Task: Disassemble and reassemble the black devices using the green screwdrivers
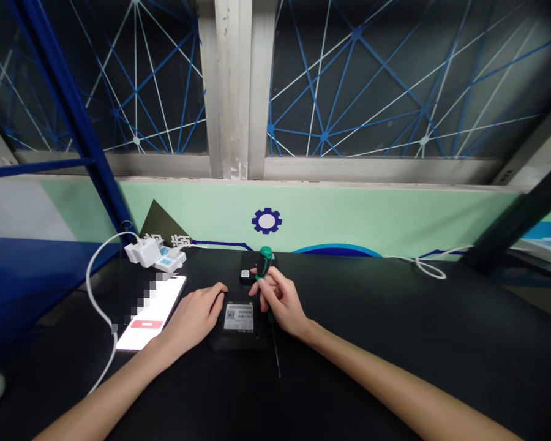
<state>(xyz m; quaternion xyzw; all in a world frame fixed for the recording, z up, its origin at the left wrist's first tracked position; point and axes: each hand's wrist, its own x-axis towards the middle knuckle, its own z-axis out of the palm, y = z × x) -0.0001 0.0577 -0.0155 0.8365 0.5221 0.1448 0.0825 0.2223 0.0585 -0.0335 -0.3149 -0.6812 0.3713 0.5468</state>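
My right hand point(282, 303) is closed around the green and black handle of a screwdriver point(265, 262), which is held tilted with its butt end up; the tip is hidden. Below that hand, a thin metal shaft point(276, 352) with a bit of green at its upper end points toward me; I cannot tell whether it belongs to a second screwdriver. A black flat device point(239, 340) with a white printed label point(239, 317) lies in front of me. My left hand point(201, 311) rests at the device's left edge, fingers loosely bent and apart.
Behind the right hand lies a small black box point(247, 260) with a white sticker. A lit phone point(153, 315) is beside my left forearm. White plugs and a power strip point(169, 258) with a white cable point(89, 282) stand at back left. Another white cable point(429, 269) lies back right.
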